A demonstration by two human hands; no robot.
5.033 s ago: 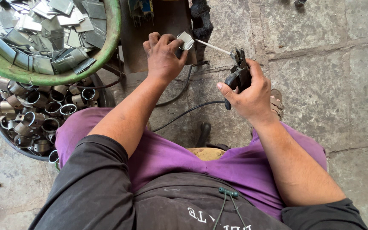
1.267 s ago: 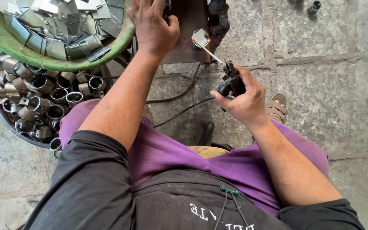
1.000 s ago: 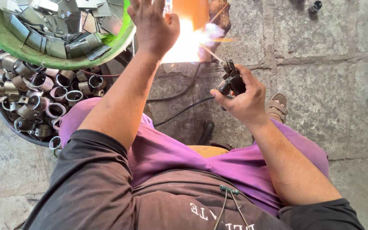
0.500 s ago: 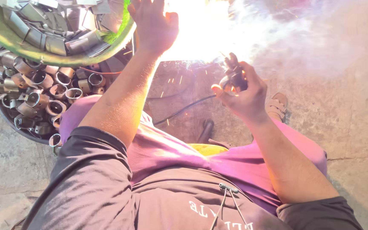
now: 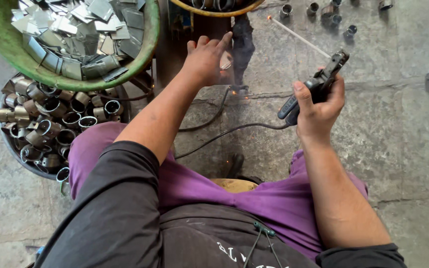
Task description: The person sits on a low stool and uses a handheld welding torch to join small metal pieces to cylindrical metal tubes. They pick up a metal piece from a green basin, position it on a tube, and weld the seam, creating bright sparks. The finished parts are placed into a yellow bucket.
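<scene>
My right hand (image 5: 319, 106) grips a black welding electrode holder (image 5: 314, 87). Its thin rod (image 5: 299, 37) slants up to the left, lifted off the work, with a glowing tip. My left hand (image 5: 205, 59) rests on a small metal piece (image 5: 226, 60) on a rusty work block (image 5: 182, 44); the piece is mostly hidden under the fingers. Small sparks lie on the floor beside it. A black cable (image 5: 224, 131) runs from the holder across the floor.
A green bowl (image 5: 6, 49) holds several flat metal squares (image 5: 90, 30). Below it a dark tub holds several short metal tubes (image 5: 45, 124). A yellow-rimmed bowl (image 5: 214, 6) sits at the top. Loose tube pieces (image 5: 333, 12) lie on the stone floor at upper right.
The bright welding flash and smoke have gone. My right hand has drawn the rod back to the right, away from the piece. My left hand still rests on it.
</scene>
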